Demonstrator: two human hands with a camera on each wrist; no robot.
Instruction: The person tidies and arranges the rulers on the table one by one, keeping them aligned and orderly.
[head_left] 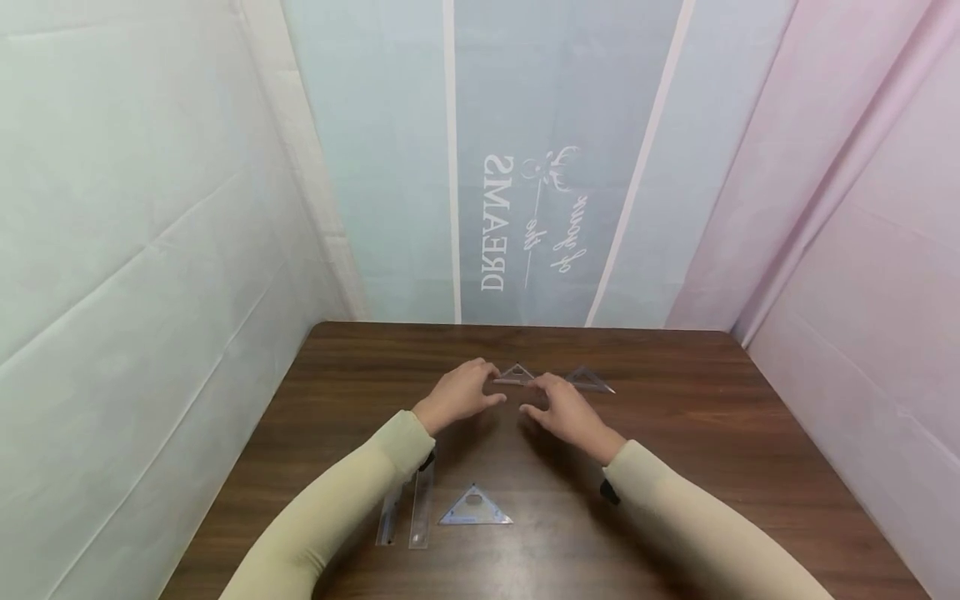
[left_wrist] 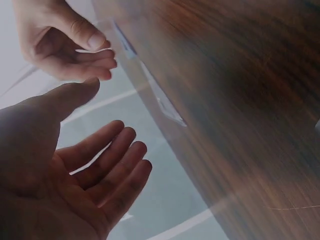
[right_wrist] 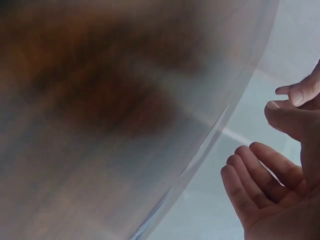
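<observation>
Hands, a left hand (head_left: 461,393) and a right hand (head_left: 567,410), reach over the far part of the brown worktop (head_left: 337,400). Both are loose, with the fingers softly bent, and both hold nothing. Between them, a clear triangle (head_left: 516,382) lies flat near the back edge. The left fingertips are close to its left end, and the right fingertips are close to its right end. The wrist views show a gap between the fingers and the plastic.

A darker triangle (head_left: 590,384) lies just to the right of the right hand, also near the back. A blue-tinted triangle (head_left: 474,513) with a round hole lies much nearer to the person, well apart from both hands. Just to its left are two flat see-through strips, side by side: a left strip (head_left: 387,523) and a right strip (head_left: 421,518). The left sleeve (head_left: 352,479) hides some of their far ends. Like the right sleeve (head_left: 697,508), it is pale yellow. A small black bit pokes out under each cuff.

Behind the worktop hangs a blue cloth (head_left: 382,167) with white stripes and the word DREAMS (head_left: 495,221). White cloth (head_left: 150,150) hangs on the left, and pink cloth (head_left: 862,208) on the right.
</observation>
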